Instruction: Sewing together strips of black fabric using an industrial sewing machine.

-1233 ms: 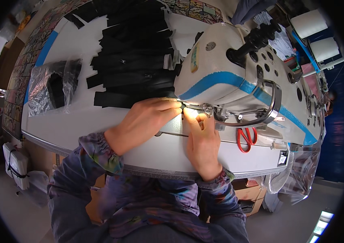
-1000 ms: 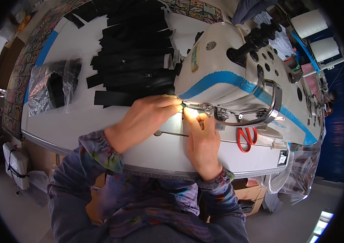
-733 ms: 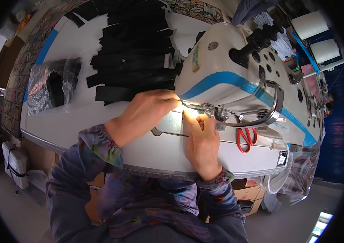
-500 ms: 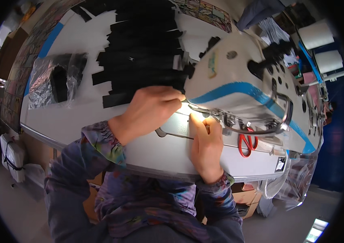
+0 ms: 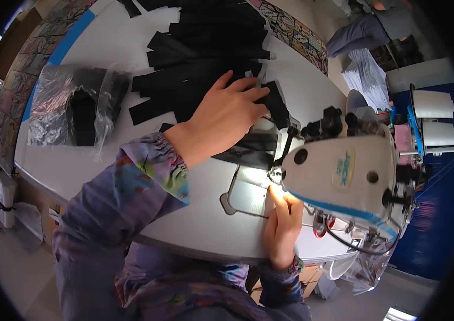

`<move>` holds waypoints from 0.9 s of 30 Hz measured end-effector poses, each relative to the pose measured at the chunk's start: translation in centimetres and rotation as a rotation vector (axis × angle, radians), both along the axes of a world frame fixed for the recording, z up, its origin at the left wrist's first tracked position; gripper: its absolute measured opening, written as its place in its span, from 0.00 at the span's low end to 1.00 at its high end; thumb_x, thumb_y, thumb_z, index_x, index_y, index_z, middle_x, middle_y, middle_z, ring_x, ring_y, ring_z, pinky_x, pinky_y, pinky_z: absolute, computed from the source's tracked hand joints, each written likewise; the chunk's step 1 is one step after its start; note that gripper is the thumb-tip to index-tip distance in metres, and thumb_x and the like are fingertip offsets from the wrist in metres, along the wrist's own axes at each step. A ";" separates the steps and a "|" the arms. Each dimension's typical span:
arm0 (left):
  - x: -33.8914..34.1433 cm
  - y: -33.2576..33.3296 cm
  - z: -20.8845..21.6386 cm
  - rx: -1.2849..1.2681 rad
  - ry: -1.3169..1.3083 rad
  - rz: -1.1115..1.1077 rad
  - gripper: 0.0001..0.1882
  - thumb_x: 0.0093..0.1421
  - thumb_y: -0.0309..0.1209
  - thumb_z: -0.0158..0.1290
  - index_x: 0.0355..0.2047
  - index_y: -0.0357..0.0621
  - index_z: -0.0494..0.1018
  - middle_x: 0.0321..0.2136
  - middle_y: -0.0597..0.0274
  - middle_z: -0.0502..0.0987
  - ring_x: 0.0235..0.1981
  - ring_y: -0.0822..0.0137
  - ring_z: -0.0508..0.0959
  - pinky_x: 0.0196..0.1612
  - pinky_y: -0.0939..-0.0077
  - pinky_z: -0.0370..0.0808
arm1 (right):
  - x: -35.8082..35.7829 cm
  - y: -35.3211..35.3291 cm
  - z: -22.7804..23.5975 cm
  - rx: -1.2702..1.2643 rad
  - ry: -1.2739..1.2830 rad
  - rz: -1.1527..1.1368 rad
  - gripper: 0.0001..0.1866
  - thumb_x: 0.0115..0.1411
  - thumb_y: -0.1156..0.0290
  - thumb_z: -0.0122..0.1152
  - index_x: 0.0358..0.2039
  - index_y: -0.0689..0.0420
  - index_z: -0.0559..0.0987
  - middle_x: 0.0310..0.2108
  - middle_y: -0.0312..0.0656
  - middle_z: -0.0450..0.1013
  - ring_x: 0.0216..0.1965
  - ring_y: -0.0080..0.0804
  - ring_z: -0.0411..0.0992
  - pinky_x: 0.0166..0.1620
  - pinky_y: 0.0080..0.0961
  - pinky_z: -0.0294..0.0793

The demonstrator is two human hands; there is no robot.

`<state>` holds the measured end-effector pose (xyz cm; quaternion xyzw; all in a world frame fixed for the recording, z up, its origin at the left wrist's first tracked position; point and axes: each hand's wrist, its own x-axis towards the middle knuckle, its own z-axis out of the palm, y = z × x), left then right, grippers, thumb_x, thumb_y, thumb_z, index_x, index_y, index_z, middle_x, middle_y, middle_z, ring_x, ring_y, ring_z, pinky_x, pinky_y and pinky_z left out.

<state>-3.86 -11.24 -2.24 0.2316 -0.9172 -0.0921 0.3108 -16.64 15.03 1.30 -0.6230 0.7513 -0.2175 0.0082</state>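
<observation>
Our left hand [image 5: 221, 117] splayed its fingers [image 5: 257, 94], holding nothing visible, over black strips [image 5: 200, 59] toward the desk's [image 5: 211, 214] far edge, many apparently remaining, while our right hand [image 5: 284, 227] bunched beside the sewing machine [image 5: 315, 179], its hold and any finished work unclear.

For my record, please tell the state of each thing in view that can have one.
Black strips: laid overlapping
Left hand: fingers spread over strips
Right hand: index finger extended
Sewing machine: working area lit
Plastic bag: wrinkled, black material inside
Scissors: partly hidden; open or closed unclear
White thread cones: wound
</observation>
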 end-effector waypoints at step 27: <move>-0.4 0.0 3.6 -0.129 -0.060 0.098 0.01 0.56 0.26 0.61 0.28 0.45 0.79 0.28 0.64 0.73 0.41 0.62 0.79 0.77 0.45 0.65 | -0.4 3.3 -2.3 0.059 -0.242 -0.187 0.21 0.67 0.87 0.55 0.60 0.70 0.81 0.61 0.61 0.78 0.67 0.60 0.73 0.70 0.53 0.72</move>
